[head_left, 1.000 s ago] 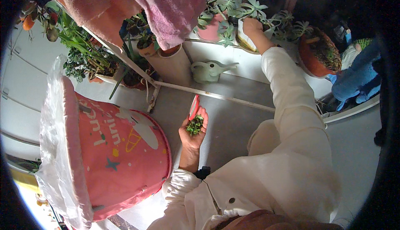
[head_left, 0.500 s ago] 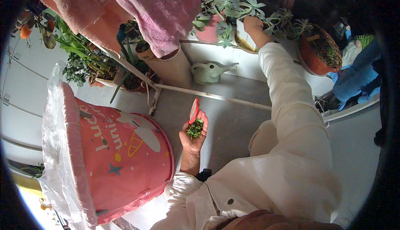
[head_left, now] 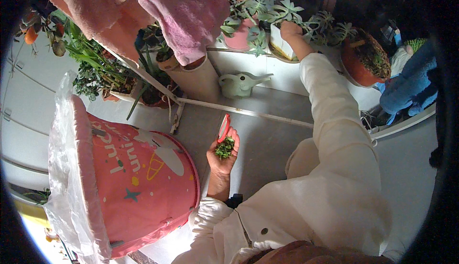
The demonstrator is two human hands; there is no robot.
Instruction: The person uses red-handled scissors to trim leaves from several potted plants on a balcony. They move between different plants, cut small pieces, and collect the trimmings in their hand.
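Observation:
My left hand [head_left: 221, 161] is cupped palm up in the middle of the view. A small heap of green leaf pieces [head_left: 224, 148] lies in its palm. Along its fingers it also holds a slim red-edged tool [head_left: 224, 128] with a pale middle, whose exact kind I cannot make out. At the back, my right hand [head_left: 290, 30] reaches over a white plant pot [head_left: 282, 46], knuckles up and fingers curled down. What its fingertips grip is hidden. Succulents [head_left: 289, 9] with pale green leaves grow around that hand.
A pink pot [head_left: 240, 37] and a brown planter [head_left: 366, 58] flank the white pot on a ledge. Below stands a pale green watering can [head_left: 241, 83]. A white rail [head_left: 246, 112] crosses the floor. A large pink fabric bin [head_left: 138, 182] stands left; towels [head_left: 186, 15] hang above.
My right hand has shifted very slightly down at the white pot. My left hand, with the leaf pieces and red-edged tool, stays almost where it was.

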